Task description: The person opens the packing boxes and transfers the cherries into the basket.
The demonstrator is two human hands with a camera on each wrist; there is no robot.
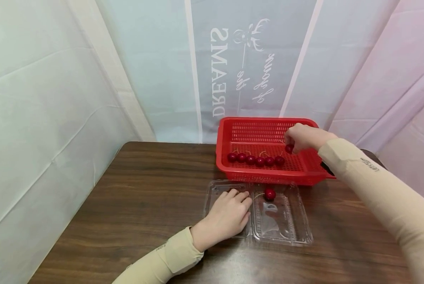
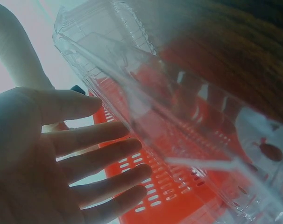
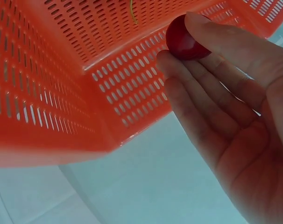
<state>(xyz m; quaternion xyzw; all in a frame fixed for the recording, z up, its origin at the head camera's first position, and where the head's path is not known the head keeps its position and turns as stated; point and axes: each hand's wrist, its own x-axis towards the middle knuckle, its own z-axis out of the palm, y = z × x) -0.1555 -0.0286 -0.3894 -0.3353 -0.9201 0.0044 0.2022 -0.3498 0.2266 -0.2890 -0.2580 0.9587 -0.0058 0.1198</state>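
Observation:
Between thumb and fingertips my right hand [image 1: 306, 137] pinches a dark red cherry [image 3: 183, 39], held over the right part of a red plastic basket [image 1: 229, 138]. Several cherries [image 1: 250, 159] with stems lie in a row on the basket's floor. In front of it, a clear plastic clamshell container [image 1: 283, 221] lies unfolded, with one cherry [image 1: 270, 193] in its right half. Over the left half is my left hand [image 1: 226, 215], its fingers extended; in the left wrist view these fingers [image 2: 102, 161] are spread beside the clear plastic wall.
The basket and container are on a dark wooden table [image 1: 144, 205]. A pale curtain [image 1: 169, 79] with printed lettering hangs behind the table, and white fabric [image 1: 48, 98] hangs along the left. A black object [image 1: 327, 169], partly hidden by the right sleeve, is at the basket's right end.

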